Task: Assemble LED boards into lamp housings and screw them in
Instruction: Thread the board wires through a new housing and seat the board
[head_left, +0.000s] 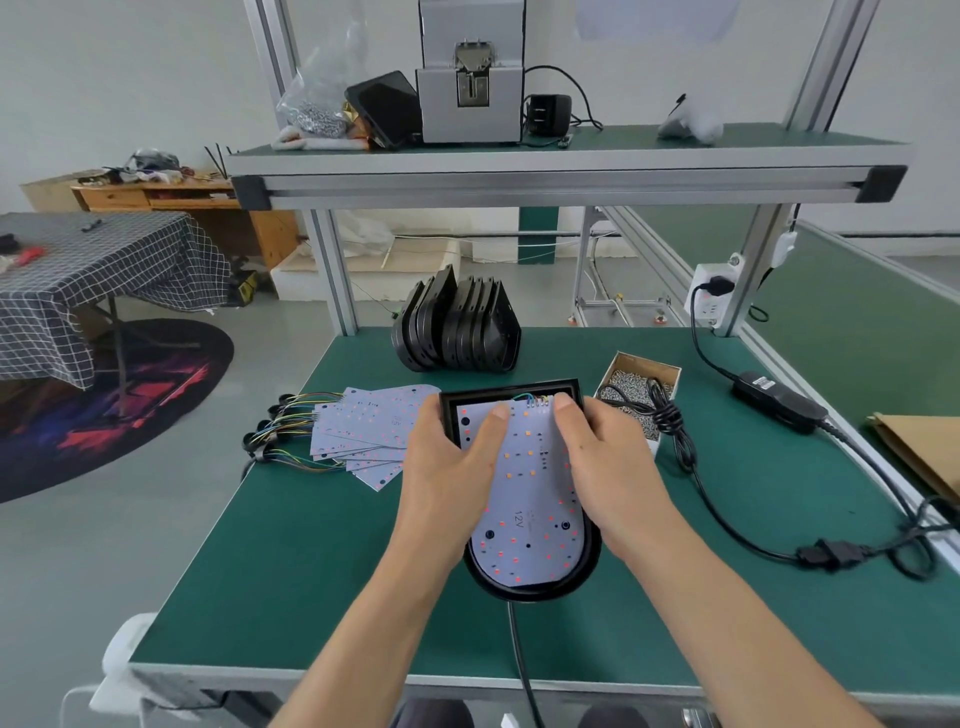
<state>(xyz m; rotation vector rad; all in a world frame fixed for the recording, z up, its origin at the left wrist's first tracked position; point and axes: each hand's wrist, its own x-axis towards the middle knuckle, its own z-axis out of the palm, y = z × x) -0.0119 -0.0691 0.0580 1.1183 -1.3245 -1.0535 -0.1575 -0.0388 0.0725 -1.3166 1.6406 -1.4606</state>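
A black lamp housing (519, 391) lies on the green table in front of me, rounded end toward me. A white LED board (530, 499) marked 12V sits in it, with coloured wires at its far edge. My left hand (447, 467) grips the housing's left side, thumb pressing on the board. My right hand (608, 457) holds the right side, its thumb pressing the board's far corner by the wires.
Several spare LED boards (363, 426) with wire bundles fan out on the left. A stack of black housings (457, 327) stands behind. A cardboard box of screws (639, 395) sits at the right, with a coiled black cable (670, 421) and power adapter (779, 402) beyond.
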